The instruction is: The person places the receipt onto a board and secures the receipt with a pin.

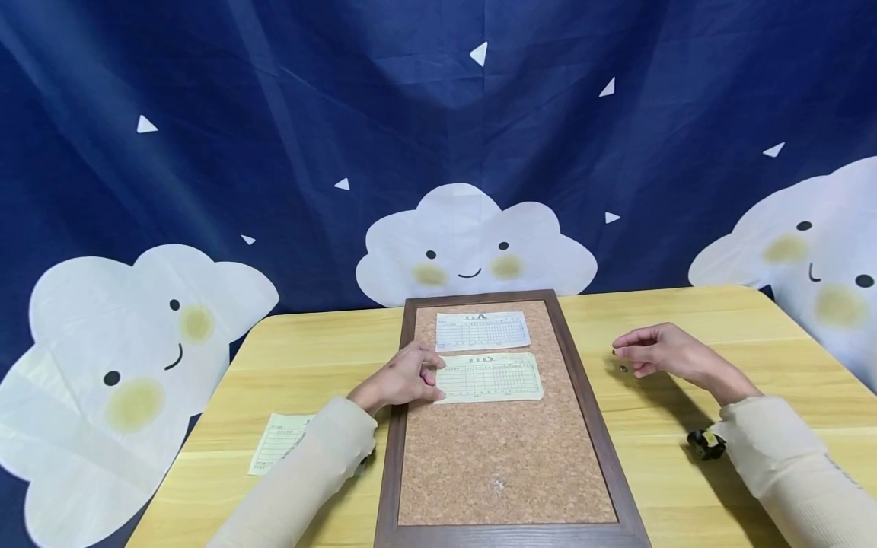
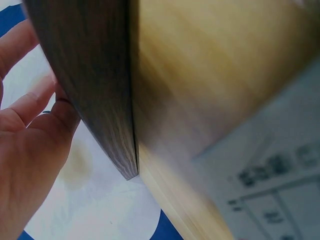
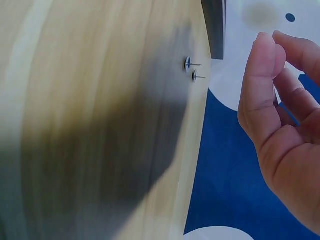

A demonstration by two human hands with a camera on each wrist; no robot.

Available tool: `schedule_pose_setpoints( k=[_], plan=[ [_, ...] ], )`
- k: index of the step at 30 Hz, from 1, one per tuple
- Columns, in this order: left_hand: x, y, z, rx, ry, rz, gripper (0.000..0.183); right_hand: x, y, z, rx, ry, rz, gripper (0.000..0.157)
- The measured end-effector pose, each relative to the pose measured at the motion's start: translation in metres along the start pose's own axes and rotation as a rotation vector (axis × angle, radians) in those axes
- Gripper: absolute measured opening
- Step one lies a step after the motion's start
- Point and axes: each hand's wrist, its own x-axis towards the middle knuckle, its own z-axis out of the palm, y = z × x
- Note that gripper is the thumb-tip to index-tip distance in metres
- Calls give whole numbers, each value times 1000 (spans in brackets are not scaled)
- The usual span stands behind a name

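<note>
A framed cork board (image 1: pixel 507 464) lies on the table with two printed paper forms on it. The bluish-white form (image 1: pixel 483 332) is at the top, with a small dark spot at its upper edge. Just below lies a pale yellow form (image 1: pixel 489 380). My left hand (image 1: pixel 404 374) rests at that form's left edge, its thumb and forefinger spread apart on the paper. Right of the board, my right hand (image 1: pixel 668 356) hovers by two thumbtacks (image 3: pixel 188 64), its bent fingers near the thumb. In the right wrist view both tacks lie points up.
Another yellow form (image 1: pixel 277 440) lies on the table at the left, partly under the left sleeve in view. Beside the right sleeve sits a small black object with a yellow patch (image 1: pixel 706 444). A blue curtain (image 1: pixel 411 114) with clouds hangs behind the table.
</note>
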Motion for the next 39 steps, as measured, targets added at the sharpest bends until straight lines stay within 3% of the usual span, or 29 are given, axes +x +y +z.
schedule_pose_setpoints(
  k=[39],
  plan=[
    [0, 1, 1, -17, 4, -22, 46, -1, 18, -7, -27, -38, 59, 29]
  ],
)
